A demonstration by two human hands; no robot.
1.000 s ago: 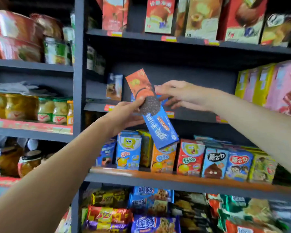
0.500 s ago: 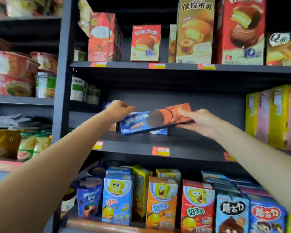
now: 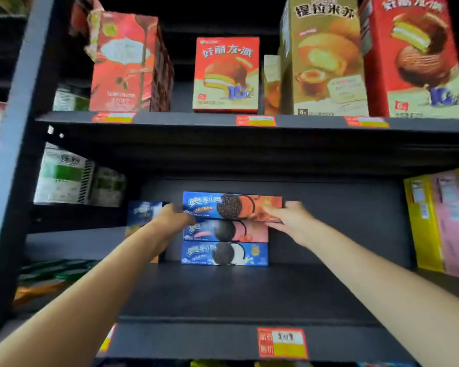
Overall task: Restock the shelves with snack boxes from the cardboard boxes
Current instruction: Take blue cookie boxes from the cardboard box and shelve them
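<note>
A long blue and orange cookie box point(image 3: 231, 207) lies flat on top of a stack at the back of the dark middle shelf point(image 3: 223, 290). Under it sit a blue and pink cookie box point(image 3: 225, 230) and a blue and white one point(image 3: 224, 253). My left hand point(image 3: 171, 217) grips the top box's left end. Its right end is held by my right hand point(image 3: 289, 217). Another blue box point(image 3: 143, 211) stands upright just left of the stack, partly hidden by my left arm.
Yellow and pink boxes point(image 3: 443, 221) stand at the shelf's right end, and white and green packs point(image 3: 66, 178) at its left. The shelf above carries tall red and gold cake boxes point(image 3: 227, 75). A red and yellow price tag point(image 3: 281, 343) sticks to the front edge.
Both hands have carried the cookie box deeper into the shelf and levelled it onto the two stacked boxes. The camera has tilted upward and moved closer.
</note>
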